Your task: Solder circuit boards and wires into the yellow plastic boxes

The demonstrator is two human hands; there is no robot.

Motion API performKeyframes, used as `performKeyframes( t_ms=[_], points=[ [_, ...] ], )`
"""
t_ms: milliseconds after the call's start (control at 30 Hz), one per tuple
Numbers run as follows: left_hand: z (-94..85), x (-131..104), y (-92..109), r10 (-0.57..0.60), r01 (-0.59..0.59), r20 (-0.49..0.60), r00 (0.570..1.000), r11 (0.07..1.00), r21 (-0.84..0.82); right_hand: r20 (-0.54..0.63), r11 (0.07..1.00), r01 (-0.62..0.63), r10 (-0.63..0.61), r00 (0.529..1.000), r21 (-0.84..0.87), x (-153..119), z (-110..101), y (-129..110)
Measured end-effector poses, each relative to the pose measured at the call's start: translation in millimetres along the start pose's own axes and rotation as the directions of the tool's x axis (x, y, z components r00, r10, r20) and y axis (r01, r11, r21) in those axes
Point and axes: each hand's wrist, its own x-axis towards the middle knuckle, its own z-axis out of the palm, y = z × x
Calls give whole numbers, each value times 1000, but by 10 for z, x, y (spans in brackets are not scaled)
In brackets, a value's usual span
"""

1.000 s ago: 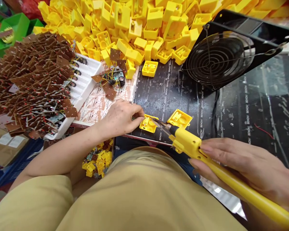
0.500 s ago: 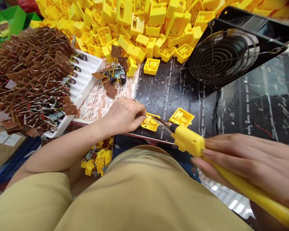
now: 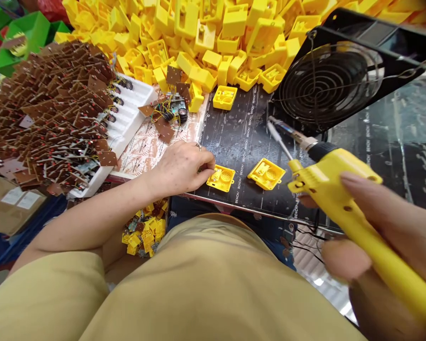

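My left hand [image 3: 186, 166] rests at the table edge, its thumb and forefinger closed on the left side of a small yellow plastic case half [image 3: 224, 179]. A second yellow case half [image 3: 267, 174] lies a short way to the right, open side up. My right hand [image 3: 379, 222] is wrapped around a yellow gun-type soldering iron [image 3: 341, 184]. The iron's metal tip and the thin feed tube under it point up and left, above the table and apart from both case halves. Part of the right hand is blurred.
Yellow cases [image 3: 206, 42] are heaped along the back. A black fan [image 3: 319, 90] stands at the back right. Brown circuit boards [image 3: 46, 113] are piled at left beside a white foam tray [image 3: 133, 99]. Wired parts [image 3: 175, 111] lie near the middle. A cardboard box [image 3: 12, 203] sits lower left.
My right hand has drawn the soldering iron away from the left case half, to the right and up, and turned it. The left hand has stayed at the same case half.
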Motion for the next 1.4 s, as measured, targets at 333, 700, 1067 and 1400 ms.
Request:
performKeyframes(
  t_ms=[333,700,1067,1400],
  points=[
    [366,-68,75,347,-375,-344,872,927,-15,2,965,195,-197,980,-175,45,408,206],
    [-607,-839,-516,-6,36,258,966,993,-111,-6,936,245,-255,967,-254,189,764,206],
    [158,170,-709,-337,389,-287,897,909,149,79,950,278,-269,960,-140,298,707,239],
    [-447,189,-978,-502,303,-192,843,740,-600,172,962,268,-273,946,52,439,762,256]
  ],
)
